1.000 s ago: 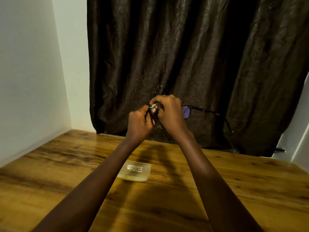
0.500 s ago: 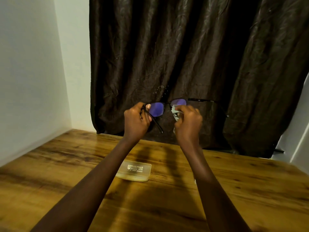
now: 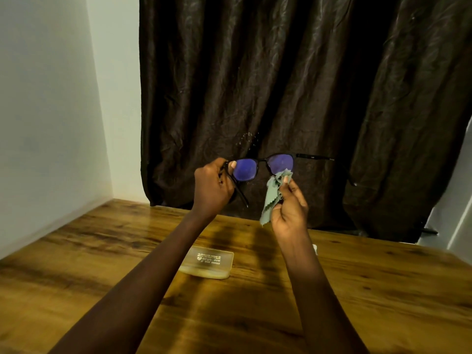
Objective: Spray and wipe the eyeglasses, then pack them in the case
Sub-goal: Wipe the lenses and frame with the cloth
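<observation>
Since the earlier frame the right hand (image 3: 290,213) has been drawn down off the lens it covered, and both violet-tinted lenses are now exposed. At the far left a smooth pale wall (image 3: 46,111) is seen. The left hand (image 3: 213,187) is held raised above the counter (image 3: 383,290), whose glossy wood grain is streaked brown and amber; its fingers (image 3: 232,166) are curled round the hinge end of the eyeglasses (image 3: 245,169), with the thumb pressed on the frame beside the nearer lens. Below, a translucent yellowish case (image 3: 212,261) with rounded corners and white print is laid flat and closed on the counter. The thin black frame is held in the air with its long axis running left to right, roughly level; both temples are unfolded, one slanting down towards the person, the other stretched out to the right with its tip hooked downward. A soft grey-green cloth (image 3: 272,198) with a zigzag edge is pinched between the right hand's thumb and fingertips (image 3: 287,178); its upper corner lies at the lower rim of the right-side lens. Behind, a crinkled dark brown curtain (image 3: 332,85) hangs in folds.
</observation>
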